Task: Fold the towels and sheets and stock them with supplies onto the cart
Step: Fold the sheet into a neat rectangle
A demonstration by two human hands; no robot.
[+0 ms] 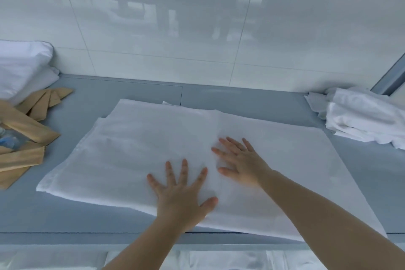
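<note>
From my head camera: the folded white sheet (175, 155) lies across the grey table (241, 96), its near edge right at the table's front lip. If I push too hard toward myself the layers could slide off that lip, or skew so the fold goes crooked. My left hand (182, 195) presses flat, fingers spread, near the front edge; my right hand (238, 162) lies flat just beyond it, fingers splayed, smoothing the middle

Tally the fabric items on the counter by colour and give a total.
White: 3: flat sheet under both hands, folded pile far left, crumpled pile far right
Tan: 1: heap of cloth strips
Total: 4
</note>
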